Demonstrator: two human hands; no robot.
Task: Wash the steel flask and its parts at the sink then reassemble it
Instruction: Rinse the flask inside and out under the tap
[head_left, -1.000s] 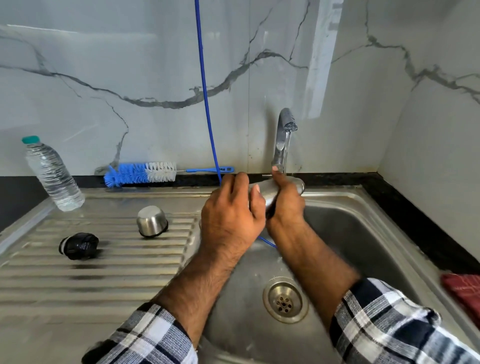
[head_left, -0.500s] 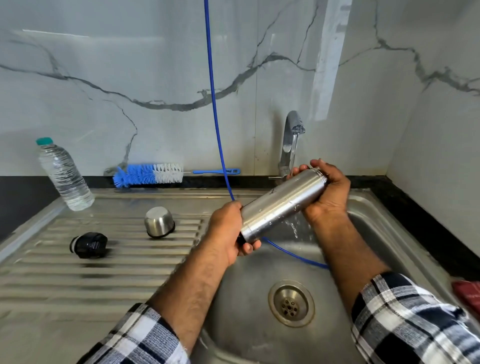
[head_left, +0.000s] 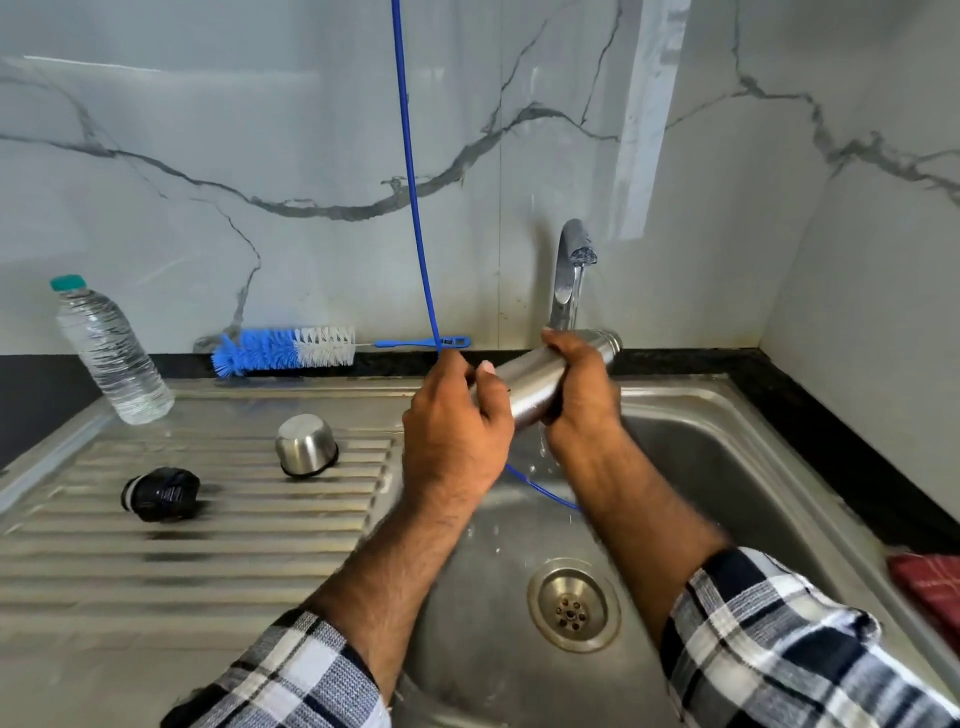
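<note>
The steel flask body (head_left: 535, 379) lies nearly level over the sink basin (head_left: 727, 467), its far end under the tap (head_left: 569, 270), from which a thin stream of water runs. My left hand (head_left: 457, 431) grips its near end and my right hand (head_left: 579, 395) wraps round its middle; much of the flask is hidden by both. On the ribbed drainboard (head_left: 208, 545) a steel cup lid (head_left: 305, 446) sits upside down, and the black stopper (head_left: 161, 493) lies on its side to the left.
A blue and white bottle brush (head_left: 291, 349) lies along the back ledge. A clear plastic water bottle (head_left: 111, 353) leans at the left. A blue cord (head_left: 410, 182) hangs down into the basin. The drain (head_left: 571, 605) is below. A red cloth (head_left: 930, 582) lies at the right.
Both hands have drawn together along the flask: my right hand slid from its far end to the middle, and the flask end now sits under the running tap.
</note>
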